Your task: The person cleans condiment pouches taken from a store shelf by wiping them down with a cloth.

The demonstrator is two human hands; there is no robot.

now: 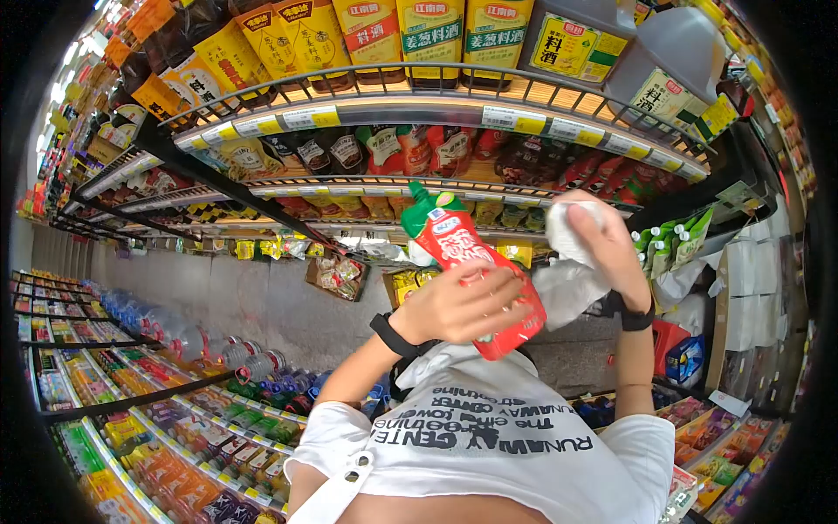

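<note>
My left hand (467, 304) is wrapped around a red sauce pouch (454, 244) with a green top and spout. The pouch is tilted, its spout pointing up and left toward the shelves, and my fingers cover part of its printed front. To the right of it, my right hand (611, 249) grips a bunched white cloth (572, 231). A loose greyish-white part of the cloth hangs below that hand, close to the pouch's right side. Both hands are in front of my body, above the aisle floor.
A shelf rack (419, 113) with wire rails holds bottles above and rows of sauce pouches (384, 150) below. An open carton of packets (336, 278) sits on the floor. Drink shelves (175, 428) and large water bottles (179, 336) line the left side. White boxes (742, 301) are stacked at right.
</note>
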